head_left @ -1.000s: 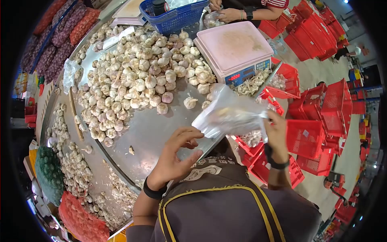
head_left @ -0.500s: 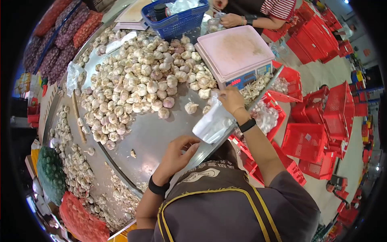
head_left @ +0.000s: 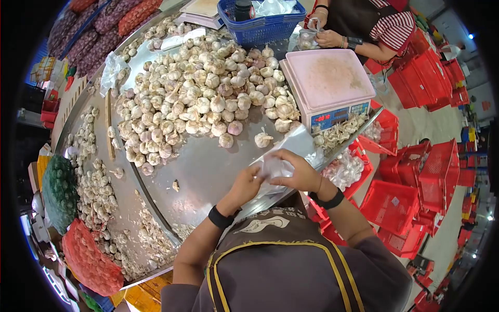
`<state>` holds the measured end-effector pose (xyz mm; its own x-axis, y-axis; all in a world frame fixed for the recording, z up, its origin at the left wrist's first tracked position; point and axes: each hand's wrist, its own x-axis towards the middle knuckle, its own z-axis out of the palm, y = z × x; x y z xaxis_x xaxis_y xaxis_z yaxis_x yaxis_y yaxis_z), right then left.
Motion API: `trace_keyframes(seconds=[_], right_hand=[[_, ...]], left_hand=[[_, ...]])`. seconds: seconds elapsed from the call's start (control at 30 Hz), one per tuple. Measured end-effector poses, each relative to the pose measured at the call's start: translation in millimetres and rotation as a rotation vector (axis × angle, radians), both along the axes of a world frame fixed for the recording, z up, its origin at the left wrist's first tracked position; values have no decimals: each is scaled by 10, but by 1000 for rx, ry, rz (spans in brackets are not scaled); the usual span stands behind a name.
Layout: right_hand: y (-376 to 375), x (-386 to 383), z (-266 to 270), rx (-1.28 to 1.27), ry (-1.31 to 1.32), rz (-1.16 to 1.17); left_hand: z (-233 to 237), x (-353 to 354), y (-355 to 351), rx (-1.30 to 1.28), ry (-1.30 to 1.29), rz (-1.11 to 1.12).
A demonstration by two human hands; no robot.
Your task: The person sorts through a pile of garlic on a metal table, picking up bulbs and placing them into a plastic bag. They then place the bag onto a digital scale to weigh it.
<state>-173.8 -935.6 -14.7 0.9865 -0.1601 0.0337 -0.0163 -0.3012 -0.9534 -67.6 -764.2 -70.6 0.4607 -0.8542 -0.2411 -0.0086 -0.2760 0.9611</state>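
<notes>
Between my hands, near the table's front edge, is a clear plastic bag. My left hand pinches its left side. My right hand grips the other side, thumb and fingers curled around the thin film. Behind them a stack of flat plastic bags lies along the metal rim. A single garlic bulb sits just beyond the bags. Farther back spreads a large heap of garlic bulbs. To the right rear stands a weighing scale with a pale pink top and lit red digits.
Garlic scraps lie beside the scale. A blue basket stands at the back. Across the table a person's hands hold a small bag. Red crates crowd the right floor. Mesh sacks sit at left.
My right hand has come back from the stack near the scale toward my left hand. Both hands now hold a bag between them. The camera view has shifted a little.
</notes>
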Motion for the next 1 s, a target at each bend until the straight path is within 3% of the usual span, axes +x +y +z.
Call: trace_keyframes(seconds=[0.03,0.07,0.1,0.13,0.2,0.23,0.37,0.43,0.53,0.57,0.63,0.67,0.7,0.77,0.83,0.87,0.93,0.97,1.0], right_hand=[[-21,25,-130,-72,-56,-100],[-135,-42,-428,-28,138,22],[-258,-123,-802,-175,309,210],[-327,-167,-1090,-321,479,397],[-270,-206,-1262,-572,834,507],[-254,-211,-1255,-576,831,512],[-196,-140,-1235,-570,794,603],[-141,-134,-1174,168,560,457],[-90,-89,-977,1234,146,165],[-69,-4,-685,1231,151,179],[-13,197,6,1569,259,137],[-18,203,-151,1387,330,123],[-9,251,-258,1383,337,133],[55,342,-379,777,598,-80],[114,404,-374,835,592,-142],[145,428,-398,683,642,-209],[260,446,-473,533,690,-281],[347,448,-519,588,559,-262],[434,456,-529,640,430,-243]], left_hand=[[38,26,5,-1,-4,4],[191,53,15,-61,238,76],[398,76,40,-120,481,145],[771,103,116,-171,612,64],[1648,61,343,-256,652,59],[1846,67,427,-344,687,56],[1310,414,469,-382,845,136],[790,570,268,-172,562,399],[172,711,412,-52,699,505],[47,774,489,-58,696,517],[-92,883,627,90,673,441],[-67,891,634,83,672,454],[-27,890,627,100,632,497],[-18,917,665,117,592,541],[-58,993,746,377,-327,494],[98,973,752,375,-327,497],[546,841,752,273,-925,614],[546,760,729,271,-922,609],[540,643,702,211,-350,440]])
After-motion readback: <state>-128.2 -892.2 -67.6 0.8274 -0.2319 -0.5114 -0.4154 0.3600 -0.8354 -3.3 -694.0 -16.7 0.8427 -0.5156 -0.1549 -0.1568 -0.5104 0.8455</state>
